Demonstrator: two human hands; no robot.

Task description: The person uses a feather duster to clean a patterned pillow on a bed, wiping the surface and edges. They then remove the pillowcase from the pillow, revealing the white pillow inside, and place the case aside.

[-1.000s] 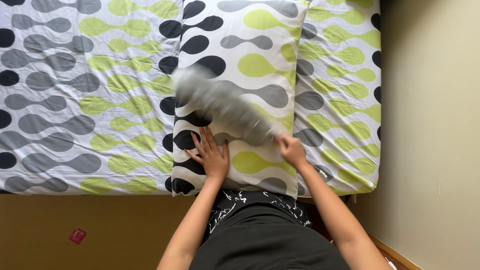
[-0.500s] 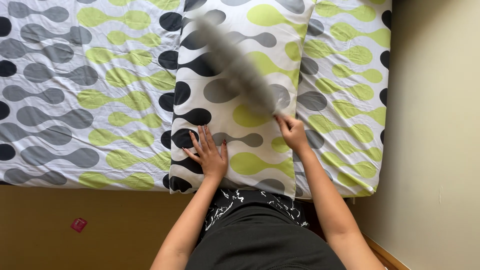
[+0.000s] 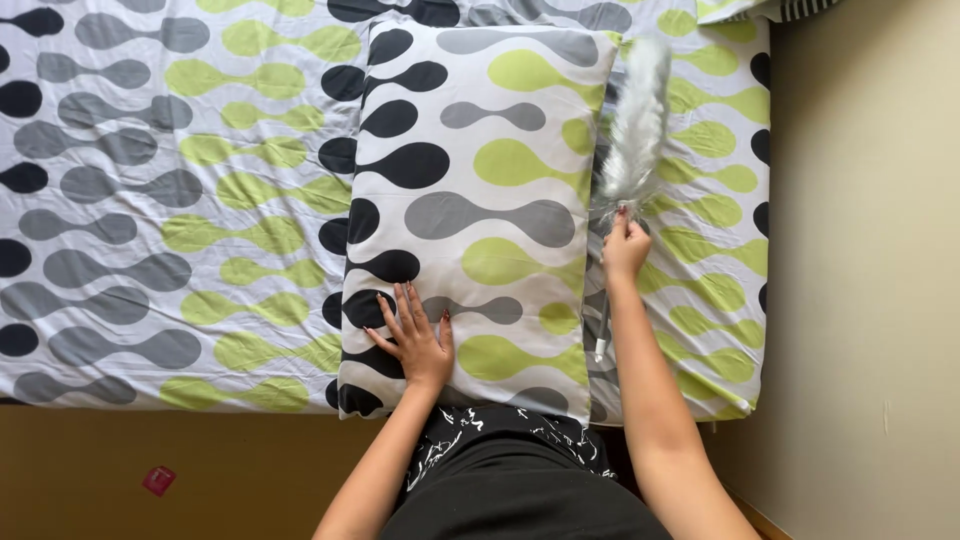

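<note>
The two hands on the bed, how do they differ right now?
The left hand lies flat, fingers spread, pressing the near end of the pillow. The right hand is closed in a fist around the handle of a grey feather duster, beside the pillow's right edge and farther up the bed. Both are bare.

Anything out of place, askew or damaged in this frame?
Little stands out. A small red scrap lies alone on the floor beside the bed. The pillow lies square under the left hand, and the right hand holds a grey duster, blurred. No damage shows.
</note>
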